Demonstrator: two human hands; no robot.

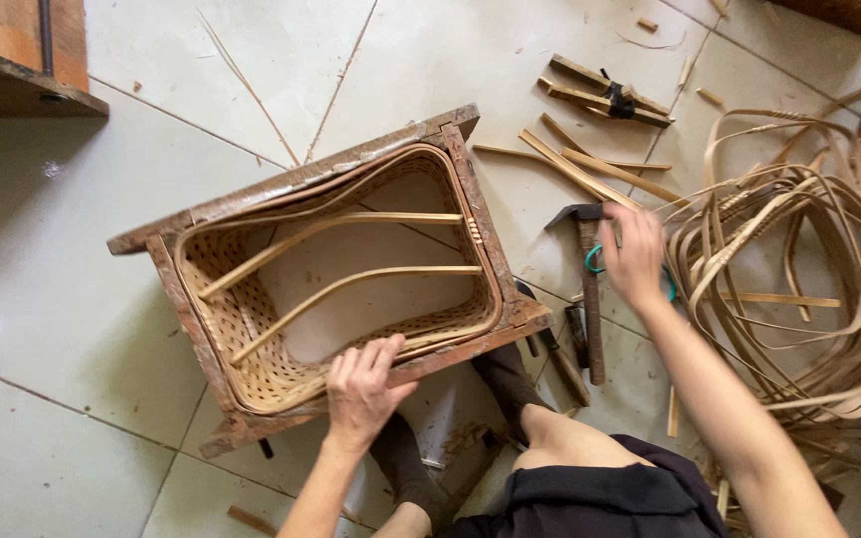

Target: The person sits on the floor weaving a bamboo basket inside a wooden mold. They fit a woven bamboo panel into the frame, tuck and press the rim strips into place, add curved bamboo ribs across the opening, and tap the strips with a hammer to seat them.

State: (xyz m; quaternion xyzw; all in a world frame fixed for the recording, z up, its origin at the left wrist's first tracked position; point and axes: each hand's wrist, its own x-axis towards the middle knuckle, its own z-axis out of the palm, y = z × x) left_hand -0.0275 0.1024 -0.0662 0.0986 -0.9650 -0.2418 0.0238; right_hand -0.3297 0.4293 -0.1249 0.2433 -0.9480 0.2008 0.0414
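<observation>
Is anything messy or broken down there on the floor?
Yes. Cane scraps and splinters lie scattered over the tiles, and loose strips tangle in a heap beside the right hand. The wooden frame under the left hand looks chipped and worn at its corners.

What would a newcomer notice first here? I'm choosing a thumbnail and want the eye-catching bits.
First the wooden frame at centre, lined with a half-woven cane basket, the left hand resting on its near edge. To the right, the right hand reaches onto a teal-handled tool beside a hammer, next to a big tangle of cane strips on the tiled floor.
</observation>
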